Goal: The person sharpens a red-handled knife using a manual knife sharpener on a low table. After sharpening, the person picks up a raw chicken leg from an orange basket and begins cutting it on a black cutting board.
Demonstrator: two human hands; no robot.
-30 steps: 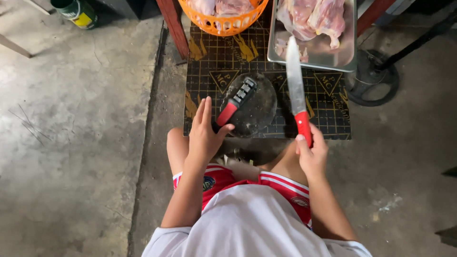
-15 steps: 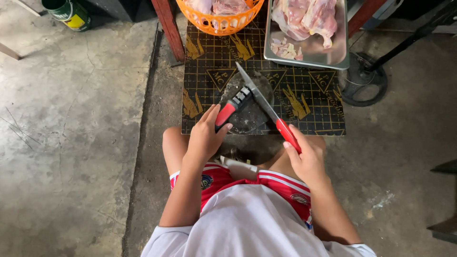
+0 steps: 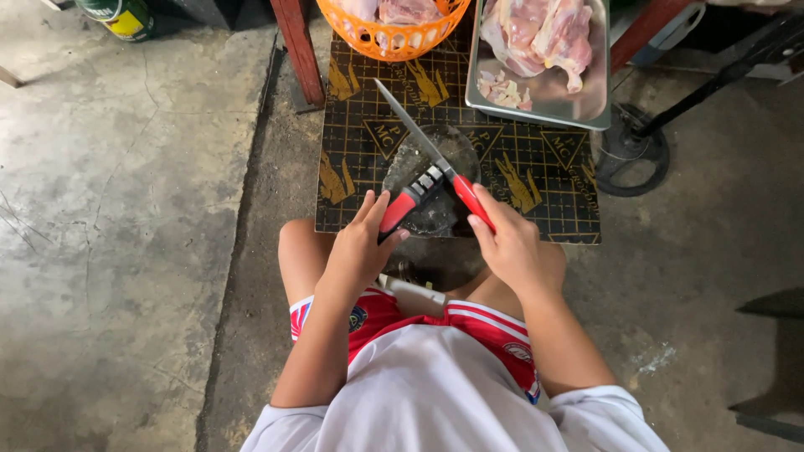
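Bare concrete floor (image 3: 126,251) is lying open to the left. Far ahead, an orange basket (image 3: 394,38), a steel tray (image 3: 544,92) of raw meat and a red post (image 3: 297,50) are blocking passage; a black stand base (image 3: 632,151) is crowding the right.

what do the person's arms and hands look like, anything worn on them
Both arms are bare from the short white sleeves down. The left hand and right hand wear no gloves, and no rings, watch or bands show on the wrists or fingers. The shorts below are red with white stripes.
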